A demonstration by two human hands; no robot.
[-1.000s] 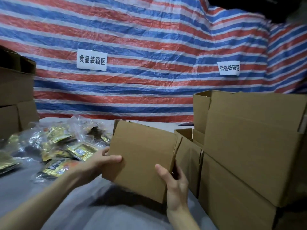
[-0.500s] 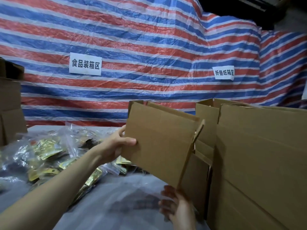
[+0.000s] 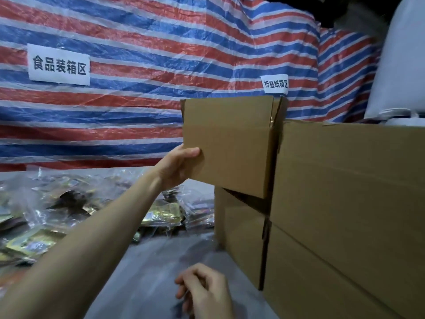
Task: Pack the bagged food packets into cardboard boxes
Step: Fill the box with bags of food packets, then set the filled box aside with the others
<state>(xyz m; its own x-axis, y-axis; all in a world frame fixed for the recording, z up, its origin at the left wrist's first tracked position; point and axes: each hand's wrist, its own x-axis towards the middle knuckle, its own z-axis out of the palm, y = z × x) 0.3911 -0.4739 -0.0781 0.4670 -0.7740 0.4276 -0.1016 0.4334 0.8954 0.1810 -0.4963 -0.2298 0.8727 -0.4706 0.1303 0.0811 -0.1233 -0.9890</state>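
Observation:
My left hand [image 3: 178,166] grips the left edge of a small brown cardboard box [image 3: 230,143], thumb on its front face. The box is held up high, above another small box [image 3: 239,233] that stands on the table. My right hand [image 3: 204,293] hangs low near the bottom of the view, fingers loosely curled and holding nothing. A heap of bagged food packets [image 3: 69,208] in clear plastic lies on the left of the table, gold and dark wrappers showing through.
Large cardboard boxes [image 3: 345,203] are stacked at the right, close against the small ones. A grey plastic-covered table [image 3: 149,268] runs beneath. A red, white and blue striped tarp [image 3: 138,42] with two paper signs forms the back wall.
My left hand has lifted the small box up and to the right, above the standing box. My right hand has let go of its bottom edge and dropped away.

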